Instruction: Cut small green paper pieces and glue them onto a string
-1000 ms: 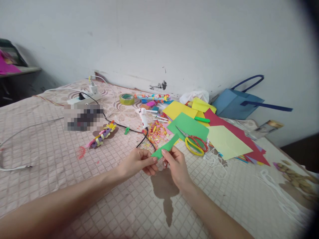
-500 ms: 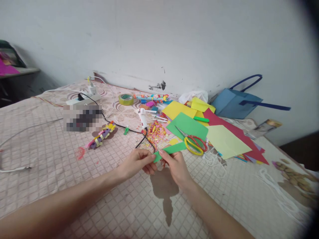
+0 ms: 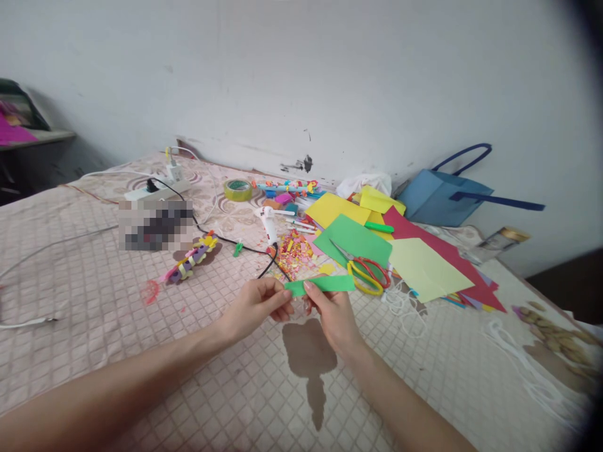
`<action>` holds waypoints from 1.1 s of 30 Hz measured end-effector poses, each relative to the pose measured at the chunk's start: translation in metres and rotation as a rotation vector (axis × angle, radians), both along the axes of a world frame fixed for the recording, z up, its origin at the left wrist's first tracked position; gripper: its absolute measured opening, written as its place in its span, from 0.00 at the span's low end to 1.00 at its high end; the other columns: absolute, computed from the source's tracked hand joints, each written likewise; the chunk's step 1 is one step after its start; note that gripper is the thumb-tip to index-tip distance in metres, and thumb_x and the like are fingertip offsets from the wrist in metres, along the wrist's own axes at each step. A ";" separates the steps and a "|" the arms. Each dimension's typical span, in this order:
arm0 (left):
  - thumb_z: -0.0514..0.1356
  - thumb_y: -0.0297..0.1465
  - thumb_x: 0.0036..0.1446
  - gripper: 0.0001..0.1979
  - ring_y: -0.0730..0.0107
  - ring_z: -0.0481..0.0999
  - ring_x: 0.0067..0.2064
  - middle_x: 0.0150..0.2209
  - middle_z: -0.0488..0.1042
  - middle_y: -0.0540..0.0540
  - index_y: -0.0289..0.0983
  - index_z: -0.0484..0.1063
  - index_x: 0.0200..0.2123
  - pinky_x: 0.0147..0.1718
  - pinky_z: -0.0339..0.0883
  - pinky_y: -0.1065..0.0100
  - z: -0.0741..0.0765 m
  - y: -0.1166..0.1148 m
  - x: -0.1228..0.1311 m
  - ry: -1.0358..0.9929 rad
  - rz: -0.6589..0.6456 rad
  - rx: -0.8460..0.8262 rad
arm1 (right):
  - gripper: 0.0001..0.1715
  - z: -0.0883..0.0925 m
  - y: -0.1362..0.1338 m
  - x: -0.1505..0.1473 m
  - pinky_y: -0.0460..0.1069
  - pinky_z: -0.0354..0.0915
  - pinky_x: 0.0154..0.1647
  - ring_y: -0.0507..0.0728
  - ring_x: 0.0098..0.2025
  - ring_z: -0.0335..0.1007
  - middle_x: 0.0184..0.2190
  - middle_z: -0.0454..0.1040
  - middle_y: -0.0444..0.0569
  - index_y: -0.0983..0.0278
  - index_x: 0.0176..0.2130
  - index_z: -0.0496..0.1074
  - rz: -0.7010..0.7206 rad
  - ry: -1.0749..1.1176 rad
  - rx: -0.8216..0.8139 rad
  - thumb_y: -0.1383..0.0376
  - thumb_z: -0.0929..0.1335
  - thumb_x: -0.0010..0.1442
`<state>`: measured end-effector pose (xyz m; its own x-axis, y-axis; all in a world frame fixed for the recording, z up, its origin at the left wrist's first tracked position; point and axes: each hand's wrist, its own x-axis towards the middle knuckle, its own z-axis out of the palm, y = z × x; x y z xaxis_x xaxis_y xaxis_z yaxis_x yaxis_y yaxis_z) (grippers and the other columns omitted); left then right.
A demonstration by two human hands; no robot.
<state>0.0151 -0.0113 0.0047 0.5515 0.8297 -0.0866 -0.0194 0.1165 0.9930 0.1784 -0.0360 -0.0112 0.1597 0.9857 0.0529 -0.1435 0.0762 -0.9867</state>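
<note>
A narrow strip of green paper (image 3: 332, 284) is held out in front of me, nearly level. My left hand (image 3: 266, 301) pinches its left end between thumb and fingers. My right hand (image 3: 332, 311) grips it near the middle, thumb on top, and the strip's right end sticks out past that hand. Just beyond the right end lie scissors (image 3: 370, 276) with red and yellow handles, partly on a green paper sheet (image 3: 353, 238). Tiny paper scraps (image 3: 301, 254) are scattered behind my hands. The fingertips under the strip are partly hidden.
A white glue gun (image 3: 268, 226) with a black cord stands behind my hands. Tape (image 3: 238, 190), a decorated purple stick (image 3: 193, 260) and a power strip (image 3: 155, 190) lie to the left. Rightward are coloured sheets (image 3: 431, 267), white string (image 3: 407, 307) and a blue bag (image 3: 445, 198).
The green strip has turned from a slant to nearly level, its right end lower. My right hand has shifted slightly right along it. The other things stay put.
</note>
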 end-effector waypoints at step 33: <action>0.56 0.42 0.56 0.16 0.76 0.65 0.24 0.23 0.67 0.51 0.34 0.67 0.29 0.22 0.59 0.74 0.008 0.007 -0.004 0.079 0.055 0.179 | 0.15 0.014 -0.005 0.007 0.43 0.51 0.20 0.48 0.21 0.52 0.19 0.57 0.38 0.64 0.24 0.64 0.384 -0.181 -0.083 0.58 0.69 0.54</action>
<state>0.0115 -0.0045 0.0126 0.5026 0.8642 0.0241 0.0579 -0.0615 0.9964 0.1852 -0.0413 0.0029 -0.2238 0.9740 -0.0353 0.0296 -0.0294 -0.9991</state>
